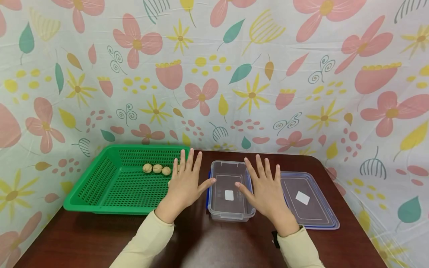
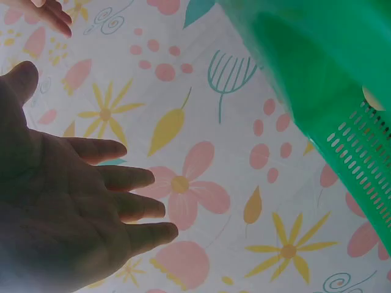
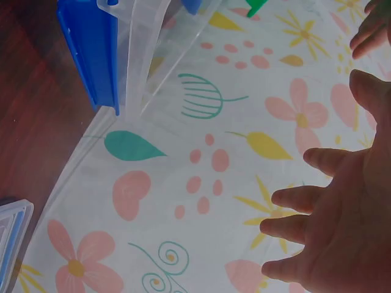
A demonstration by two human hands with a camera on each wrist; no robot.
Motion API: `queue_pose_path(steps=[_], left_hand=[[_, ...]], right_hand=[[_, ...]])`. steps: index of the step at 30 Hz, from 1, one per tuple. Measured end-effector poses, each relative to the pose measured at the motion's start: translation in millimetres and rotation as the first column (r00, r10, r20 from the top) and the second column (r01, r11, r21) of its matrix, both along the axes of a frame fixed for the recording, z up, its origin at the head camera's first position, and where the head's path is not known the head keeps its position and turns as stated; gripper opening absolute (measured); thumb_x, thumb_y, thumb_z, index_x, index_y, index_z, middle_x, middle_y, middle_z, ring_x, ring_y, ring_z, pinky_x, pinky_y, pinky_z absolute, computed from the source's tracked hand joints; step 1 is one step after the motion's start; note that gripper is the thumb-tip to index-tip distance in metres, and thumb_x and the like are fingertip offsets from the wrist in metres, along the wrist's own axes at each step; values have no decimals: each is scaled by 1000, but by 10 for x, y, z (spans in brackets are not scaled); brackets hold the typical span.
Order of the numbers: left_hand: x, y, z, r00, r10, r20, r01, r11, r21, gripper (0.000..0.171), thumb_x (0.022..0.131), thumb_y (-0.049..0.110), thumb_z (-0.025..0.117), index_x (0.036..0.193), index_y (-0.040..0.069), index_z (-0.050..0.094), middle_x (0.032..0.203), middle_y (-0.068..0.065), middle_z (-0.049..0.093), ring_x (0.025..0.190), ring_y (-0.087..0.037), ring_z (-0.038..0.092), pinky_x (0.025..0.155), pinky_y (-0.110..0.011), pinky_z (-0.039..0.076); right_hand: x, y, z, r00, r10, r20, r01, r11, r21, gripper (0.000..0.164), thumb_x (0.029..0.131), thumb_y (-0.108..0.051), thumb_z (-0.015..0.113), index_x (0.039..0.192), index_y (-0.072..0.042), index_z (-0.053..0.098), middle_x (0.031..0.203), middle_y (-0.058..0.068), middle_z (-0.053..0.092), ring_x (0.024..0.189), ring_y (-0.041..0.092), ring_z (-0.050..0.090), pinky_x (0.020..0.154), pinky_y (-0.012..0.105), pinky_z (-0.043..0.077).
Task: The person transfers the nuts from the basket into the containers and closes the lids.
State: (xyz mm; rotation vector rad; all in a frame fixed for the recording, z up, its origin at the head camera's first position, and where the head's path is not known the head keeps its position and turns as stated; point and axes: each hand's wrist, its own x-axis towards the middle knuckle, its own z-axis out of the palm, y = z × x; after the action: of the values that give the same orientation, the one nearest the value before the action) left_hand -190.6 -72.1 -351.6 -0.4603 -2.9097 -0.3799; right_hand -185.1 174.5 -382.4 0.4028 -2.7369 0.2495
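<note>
Both hands are raised with fingers spread and hold nothing. In the head view my left hand (image 1: 185, 183) is in front of the right end of a green plastic basket (image 1: 87, 190), hiding part of it. Several walnuts (image 1: 157, 168) lie in the basket, some partly behind that hand. My right hand (image 1: 266, 191) overlaps the right side of a clear plastic box (image 1: 222, 216) and the edge of its flat lid (image 1: 310, 206). The box stands uncovered, with a white label inside and blue side latches (image 3: 91, 55).
Everything stands on a dark red-brown table (image 1: 207, 245). Behind it hangs a white cloth (image 1: 234, 123) printed with flowers and leaves. A white square label (image 1: 302, 198) is on the lid, near the table's right edge.
</note>
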Motion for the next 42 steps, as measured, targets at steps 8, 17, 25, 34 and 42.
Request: queue_pose_path(steps=[8, 17, 25, 34, 42], left_hand=[[-32, -59, 127, 999, -46, -14, 46, 999, -20, 86, 93, 64, 42, 156, 12, 14, 159, -18, 7, 146, -37, -2, 117, -53, 6], [-121, -189, 303, 989, -145, -18, 146, 989, 27, 75, 98, 54, 45, 154, 10, 21, 158, -19, 15, 146, -34, 2, 117, -50, 7], [-298, -386, 436, 973, -227, -47, 231, 969, 92, 68, 100, 42, 49, 153, 7, 26, 156, -17, 23, 146, -33, 10, 117, -50, 14], [-562, -580, 459, 958, -284, -41, 286, 938, 193, 61, 100, 32, 54, 151, 7, 31, 153, -14, 32, 143, -33, 23, 113, -51, 26], [-825, -750, 450, 938, -346, 19, 325, 898, 295, 58, 100, 28, 55, 150, 8, 32, 152, -15, 33, 140, -33, 30, 110, -53, 31]], right_hand=[[-36, 18, 46, 1000, 26, 0, -26, 999, -29, 79, 92, -57, 53, 154, -16, 26, 158, 21, 16, 144, 42, 13, 113, 62, 0], [-88, 70, 51, 996, 83, -23, -85, 988, -127, 76, 93, -53, 55, 153, -15, 28, 155, 20, 25, 143, 40, 18, 114, 60, 3], [-176, 124, 27, 992, 121, -35, -125, 968, -216, 73, 95, -44, 57, 154, -14, 27, 154, 20, 28, 142, 40, 21, 114, 60, 7], [-301, 174, -69, 987, 158, 10, -143, 919, -366, 65, 99, -37, 52, 153, -10, 28, 156, 17, 26, 142, 39, 23, 114, 61, 10], [-374, 228, -160, 976, 201, 86, -121, 825, -552, 62, 101, -33, 50, 154, -12, 25, 157, 14, 24, 142, 38, 23, 112, 61, 17]])
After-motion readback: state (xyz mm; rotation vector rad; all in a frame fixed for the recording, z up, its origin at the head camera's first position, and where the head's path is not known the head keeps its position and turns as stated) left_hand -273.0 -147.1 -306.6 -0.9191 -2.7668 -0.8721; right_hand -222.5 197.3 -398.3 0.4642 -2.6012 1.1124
